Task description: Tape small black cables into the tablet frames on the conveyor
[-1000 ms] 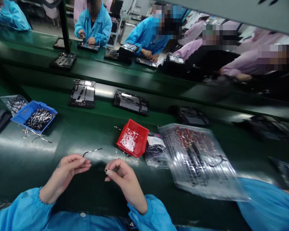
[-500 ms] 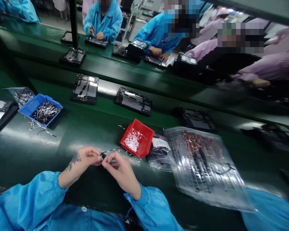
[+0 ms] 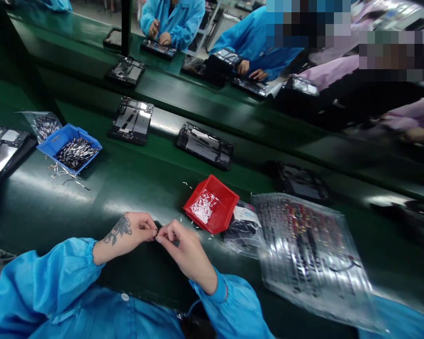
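My left hand (image 3: 134,231), with a tattoo at its wrist side, pinches with thumb and forefinger. My right hand (image 3: 185,247) pinches close against it, fingertips almost touching the left ones. Between them shows a dark bit of a thin flex cable (image 3: 156,232); the fingers hide most of it. Just beyond my right hand stands a red bin (image 3: 228,203) holding small white strips (image 3: 202,209). To the far left a blue bin (image 3: 49,147) is full of thin silver and black flex cables (image 3: 77,154), and several loose ones lie in front of it.
Right of the red bin lie a plastic bag (image 3: 245,230) and a large clear tray (image 3: 286,278) with rows of parts. Opened tablet housings (image 3: 132,121) lie on the green bench (image 3: 102,188) and the conveyor. Co-workers in blue sleeves (image 3: 183,19) work opposite.
The thin cable stretching right from my fingertips earlier is now mostly out of sight behind my hands. My fingertips stay together. The view has shifted slightly, moving the scene right.
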`<action>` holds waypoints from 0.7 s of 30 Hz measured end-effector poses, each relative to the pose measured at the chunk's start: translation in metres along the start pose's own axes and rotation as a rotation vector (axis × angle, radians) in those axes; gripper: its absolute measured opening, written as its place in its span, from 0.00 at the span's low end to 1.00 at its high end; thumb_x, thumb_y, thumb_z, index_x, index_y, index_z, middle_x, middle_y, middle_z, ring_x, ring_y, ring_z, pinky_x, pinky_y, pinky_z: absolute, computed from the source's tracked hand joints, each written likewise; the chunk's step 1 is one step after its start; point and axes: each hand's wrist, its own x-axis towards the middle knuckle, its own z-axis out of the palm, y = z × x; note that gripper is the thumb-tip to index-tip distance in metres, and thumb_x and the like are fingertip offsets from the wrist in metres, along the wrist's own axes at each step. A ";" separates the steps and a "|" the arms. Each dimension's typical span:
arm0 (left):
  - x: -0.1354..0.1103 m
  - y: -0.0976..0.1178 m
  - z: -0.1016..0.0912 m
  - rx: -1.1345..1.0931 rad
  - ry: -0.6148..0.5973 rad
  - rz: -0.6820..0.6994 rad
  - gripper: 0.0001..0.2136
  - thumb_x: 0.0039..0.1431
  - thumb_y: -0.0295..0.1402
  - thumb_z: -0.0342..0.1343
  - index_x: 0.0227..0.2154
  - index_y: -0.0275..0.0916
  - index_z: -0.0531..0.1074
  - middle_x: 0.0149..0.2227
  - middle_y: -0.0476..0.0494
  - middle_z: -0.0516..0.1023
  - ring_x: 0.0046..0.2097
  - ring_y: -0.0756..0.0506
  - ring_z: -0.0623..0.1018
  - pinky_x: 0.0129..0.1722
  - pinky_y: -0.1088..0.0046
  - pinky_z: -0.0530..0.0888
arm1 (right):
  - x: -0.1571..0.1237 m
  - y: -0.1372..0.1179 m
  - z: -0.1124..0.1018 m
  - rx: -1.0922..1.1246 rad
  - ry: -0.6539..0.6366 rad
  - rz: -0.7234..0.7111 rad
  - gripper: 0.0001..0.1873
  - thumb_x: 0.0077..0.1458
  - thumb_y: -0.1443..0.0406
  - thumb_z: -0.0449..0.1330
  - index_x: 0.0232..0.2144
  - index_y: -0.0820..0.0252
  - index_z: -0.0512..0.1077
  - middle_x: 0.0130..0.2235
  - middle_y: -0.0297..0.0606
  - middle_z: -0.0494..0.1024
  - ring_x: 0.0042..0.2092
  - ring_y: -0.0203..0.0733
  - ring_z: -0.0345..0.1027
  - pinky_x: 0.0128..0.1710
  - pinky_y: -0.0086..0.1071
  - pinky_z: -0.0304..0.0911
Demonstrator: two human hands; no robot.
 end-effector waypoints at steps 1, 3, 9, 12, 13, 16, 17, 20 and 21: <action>0.000 -0.001 0.000 0.012 -0.006 0.005 0.02 0.45 0.30 0.58 0.23 0.37 0.74 0.21 0.48 0.76 0.27 0.48 0.76 0.29 0.73 0.71 | 0.000 -0.001 0.000 -0.014 -0.008 -0.001 0.15 0.55 0.66 0.56 0.23 0.55 0.53 0.30 0.33 0.75 0.32 0.37 0.69 0.31 0.29 0.61; 0.000 -0.003 -0.001 0.026 -0.016 0.021 0.02 0.45 0.30 0.57 0.23 0.37 0.74 0.22 0.48 0.77 0.27 0.47 0.76 0.30 0.73 0.71 | 0.001 -0.002 0.000 -0.029 -0.016 -0.001 0.14 0.55 0.67 0.56 0.23 0.55 0.53 0.30 0.33 0.75 0.31 0.37 0.69 0.31 0.29 0.61; 0.002 -0.008 -0.002 0.081 -0.018 0.041 0.03 0.46 0.30 0.57 0.24 0.37 0.74 0.23 0.48 0.76 0.28 0.48 0.76 0.30 0.74 0.70 | 0.001 -0.002 0.002 -0.065 -0.014 0.025 0.14 0.55 0.65 0.54 0.23 0.55 0.52 0.30 0.33 0.74 0.32 0.37 0.68 0.31 0.29 0.60; 0.002 -0.007 -0.002 0.087 -0.010 0.036 0.03 0.47 0.30 0.57 0.24 0.37 0.74 0.22 0.49 0.76 0.28 0.48 0.75 0.30 0.73 0.70 | 0.001 0.000 0.003 -0.062 -0.016 0.033 0.14 0.55 0.65 0.54 0.23 0.55 0.52 0.30 0.33 0.75 0.32 0.38 0.68 0.32 0.30 0.60; 0.001 -0.007 -0.002 0.086 -0.006 0.034 0.03 0.47 0.30 0.57 0.24 0.37 0.74 0.22 0.49 0.76 0.27 0.48 0.75 0.30 0.73 0.70 | 0.001 0.001 0.004 -0.062 -0.016 0.036 0.14 0.55 0.65 0.54 0.23 0.55 0.52 0.30 0.33 0.75 0.32 0.38 0.68 0.32 0.30 0.60; 0.000 -0.004 -0.001 0.065 0.001 0.020 0.03 0.47 0.31 0.58 0.23 0.37 0.74 0.22 0.49 0.76 0.27 0.48 0.75 0.29 0.74 0.70 | 0.000 0.001 0.004 -0.065 -0.001 0.043 0.14 0.55 0.66 0.54 0.23 0.55 0.52 0.30 0.33 0.75 0.31 0.37 0.68 0.32 0.30 0.60; 0.000 -0.003 -0.001 0.042 0.003 0.012 0.03 0.46 0.30 0.59 0.23 0.36 0.74 0.22 0.49 0.76 0.27 0.49 0.75 0.30 0.74 0.70 | 0.000 0.001 0.003 -0.071 0.009 0.042 0.14 0.55 0.66 0.55 0.23 0.56 0.53 0.29 0.33 0.75 0.31 0.37 0.68 0.32 0.30 0.59; 0.000 -0.001 -0.002 -0.083 -0.014 -0.037 0.04 0.45 0.31 0.61 0.23 0.36 0.73 0.22 0.49 0.76 0.28 0.49 0.76 0.32 0.72 0.72 | 0.001 0.001 0.001 -0.103 0.063 0.030 0.14 0.55 0.65 0.57 0.22 0.56 0.54 0.29 0.33 0.73 0.30 0.37 0.66 0.32 0.30 0.59; 0.000 -0.001 -0.002 -0.127 -0.023 -0.054 0.05 0.45 0.31 0.62 0.23 0.35 0.73 0.22 0.48 0.76 0.28 0.48 0.77 0.33 0.71 0.73 | 0.002 0.001 0.001 -0.108 0.082 0.027 0.15 0.54 0.64 0.57 0.23 0.56 0.54 0.28 0.33 0.73 0.30 0.37 0.65 0.31 0.30 0.59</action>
